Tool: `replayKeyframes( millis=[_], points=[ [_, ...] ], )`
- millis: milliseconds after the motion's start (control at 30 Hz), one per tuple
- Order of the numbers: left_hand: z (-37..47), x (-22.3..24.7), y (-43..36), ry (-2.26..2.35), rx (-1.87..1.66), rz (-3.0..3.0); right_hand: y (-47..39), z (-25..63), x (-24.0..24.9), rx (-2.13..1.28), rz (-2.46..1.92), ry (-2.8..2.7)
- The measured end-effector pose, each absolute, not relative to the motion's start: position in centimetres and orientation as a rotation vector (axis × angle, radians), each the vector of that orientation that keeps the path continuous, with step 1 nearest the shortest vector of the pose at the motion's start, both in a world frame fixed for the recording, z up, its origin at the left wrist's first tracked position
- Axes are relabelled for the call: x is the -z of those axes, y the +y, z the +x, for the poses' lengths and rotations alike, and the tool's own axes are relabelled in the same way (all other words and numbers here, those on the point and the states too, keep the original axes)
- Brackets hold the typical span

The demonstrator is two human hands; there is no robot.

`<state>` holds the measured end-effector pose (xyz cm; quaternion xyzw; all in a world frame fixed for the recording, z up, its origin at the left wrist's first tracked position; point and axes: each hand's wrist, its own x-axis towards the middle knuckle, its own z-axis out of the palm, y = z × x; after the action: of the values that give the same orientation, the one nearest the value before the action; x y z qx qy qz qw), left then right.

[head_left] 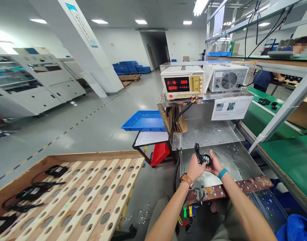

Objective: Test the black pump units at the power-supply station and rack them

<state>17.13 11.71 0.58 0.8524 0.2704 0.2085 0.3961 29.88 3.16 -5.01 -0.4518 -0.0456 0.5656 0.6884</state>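
Observation:
Over the metal work surface, my left hand is closed around a round black device with a green circuit board showing inside. A coiled black cable sticks up beside it from the same hand. From the other side, my right hand grips the device's edge, its thumb raised. Nearer to me, a brown strip with metal studs crosses the front of the surface. Small coloured clips and wires hang below it.
A power supply with red digits stands on the shelf ahead, beside a grey fan unit. At left, a wooden rack with holes holds several black devices. A blue tray lies beyond. A co-worker is at right.

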Motion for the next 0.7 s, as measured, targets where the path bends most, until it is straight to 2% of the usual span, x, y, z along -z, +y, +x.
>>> replayKeyframes(
  millis=[133,467,700],
  points=[
    [17.9,-1.4,10.3,0.885,-0.528,2.251,2.9,28.0,4.5,-1.176,-0.968,-0.142],
    [18.7,-3.0,10.2,0.953,-0.092,2.586,2.6,26.5,5.6,-1.055,-1.026,0.018],
    [19.0,-4.4,11.7,0.844,-0.166,2.616,2.8,26.9,5.2,-1.035,-1.064,0.187]
  ],
)
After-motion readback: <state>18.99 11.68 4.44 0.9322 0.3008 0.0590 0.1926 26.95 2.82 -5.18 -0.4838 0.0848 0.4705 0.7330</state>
